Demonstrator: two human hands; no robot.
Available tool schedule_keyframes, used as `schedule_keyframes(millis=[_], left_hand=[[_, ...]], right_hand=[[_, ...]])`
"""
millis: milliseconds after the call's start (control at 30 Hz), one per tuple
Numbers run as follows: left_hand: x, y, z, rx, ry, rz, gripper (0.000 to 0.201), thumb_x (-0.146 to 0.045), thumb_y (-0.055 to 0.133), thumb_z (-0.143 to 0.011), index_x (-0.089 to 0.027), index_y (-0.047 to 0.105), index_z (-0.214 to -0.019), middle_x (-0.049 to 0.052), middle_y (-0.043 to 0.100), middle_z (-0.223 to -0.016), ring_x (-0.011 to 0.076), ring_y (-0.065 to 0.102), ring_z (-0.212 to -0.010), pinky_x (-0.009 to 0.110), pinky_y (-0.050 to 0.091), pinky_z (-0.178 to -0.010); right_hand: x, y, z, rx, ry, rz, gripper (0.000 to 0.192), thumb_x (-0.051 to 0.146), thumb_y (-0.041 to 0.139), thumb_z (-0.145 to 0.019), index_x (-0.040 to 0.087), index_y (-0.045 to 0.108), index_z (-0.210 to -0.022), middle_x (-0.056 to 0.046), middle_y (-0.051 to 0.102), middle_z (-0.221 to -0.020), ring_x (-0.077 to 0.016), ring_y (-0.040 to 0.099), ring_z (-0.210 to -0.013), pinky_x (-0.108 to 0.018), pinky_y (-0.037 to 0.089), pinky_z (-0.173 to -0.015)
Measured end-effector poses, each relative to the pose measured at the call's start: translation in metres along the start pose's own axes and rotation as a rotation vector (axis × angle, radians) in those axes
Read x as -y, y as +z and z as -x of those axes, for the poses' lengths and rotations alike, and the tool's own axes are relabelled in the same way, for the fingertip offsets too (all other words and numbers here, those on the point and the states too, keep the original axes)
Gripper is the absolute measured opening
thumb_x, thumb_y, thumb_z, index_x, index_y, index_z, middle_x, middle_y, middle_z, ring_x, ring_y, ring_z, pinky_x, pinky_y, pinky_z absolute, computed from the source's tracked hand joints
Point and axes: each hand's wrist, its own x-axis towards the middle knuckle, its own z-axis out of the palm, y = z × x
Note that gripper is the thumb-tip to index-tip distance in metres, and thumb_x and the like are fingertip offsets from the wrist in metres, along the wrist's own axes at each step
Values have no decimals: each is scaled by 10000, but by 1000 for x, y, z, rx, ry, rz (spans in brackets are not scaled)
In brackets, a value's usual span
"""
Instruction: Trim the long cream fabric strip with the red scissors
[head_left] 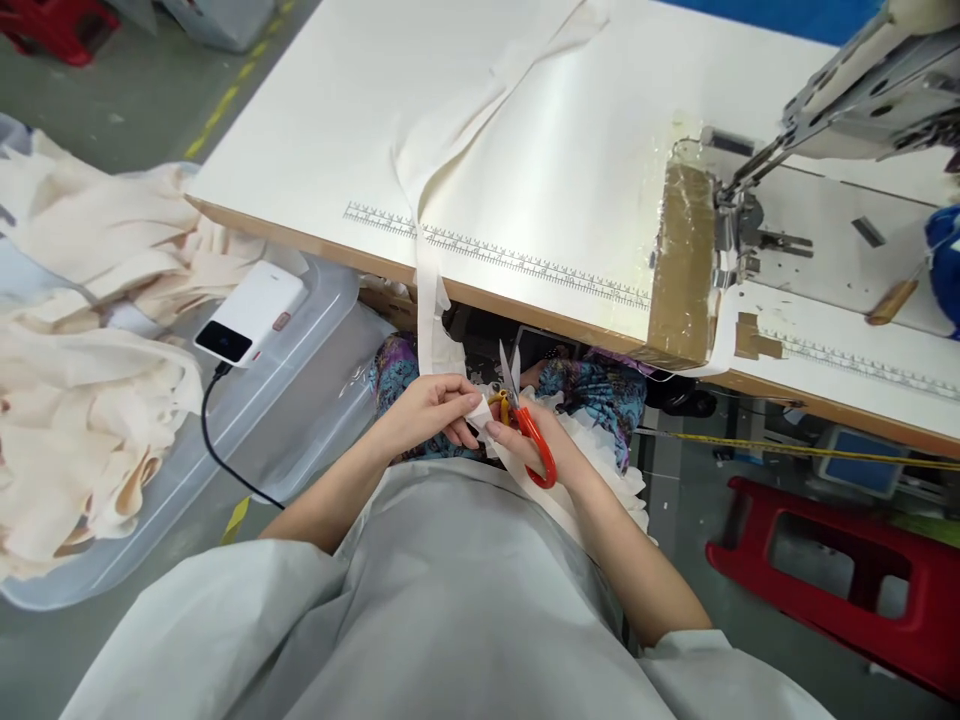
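Note:
My left hand (439,408) is closed, pinching a cream fabric strip (431,310) just below the table edge. The strip runs up over the edge and across the tabletop. In my right hand (544,435) is a pair of scissors (537,445) with orange handles, its blades pointing up and away from me. My right fingers also touch the near part of the strip. Something small and yellow shows beside the scissors, partly hidden. More ruffled cream fabric (600,450) lies over my lap under my right forearm.
A sewing machine (840,110) stands on the white table (315,110), which has a printed ruler along its edge. To the left, a clear plastic bin (330,290) holds cream fabric pieces (90,390) and a white power bank (251,310) with a cable. A red stool (817,560) is at right.

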Motion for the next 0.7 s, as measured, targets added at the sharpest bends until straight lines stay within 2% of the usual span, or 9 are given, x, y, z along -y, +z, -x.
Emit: schedule_keyframes(millis=[133, 233, 533, 700], left_hand=[[-3, -2, -2, 13, 37, -32, 322, -489, 593, -865, -168, 566, -864, 25, 688, -573, 184, 705, -578, 224, 521, -536], [-4, -1, -1, 11, 59, -70, 290, -473, 600, -857, -189, 543, -870, 8, 675, -563, 187, 696, -561, 233, 515, -525], [-14, 3, 0, 38, 127, -261, 195, -413, 474, -919, -223, 502, -951, -28, 632, -540, 185, 667, -548, 251, 502, -519], [-26, -9, 3, 92, 119, -325, 247, -435, 527, -887, -198, 557, -950, -6, 647, -704, 171, 660, -552, 265, 530, -530]], right_hand=[[-6, 7, -1, -10, -33, -60, 312, 449, 601, -840, 179, 550, -989, -22, 595, -859, -159, 533, -758, -292, 450, -699], [-3, 8, -3, -35, -65, -90, 325, 455, 604, -839, 181, 541, -1002, -26, 597, -867, -167, 545, -783, -306, 461, -732], [11, 8, -3, -187, -26, -39, 299, 473, 627, -758, 202, 509, -800, 19, 509, -690, -132, 453, -623, -269, 401, -595], [13, 5, -2, -211, -8, -76, 327, 506, 606, -751, 198, 506, -797, 18, 501, -683, -129, 445, -611, -266, 400, -582]])
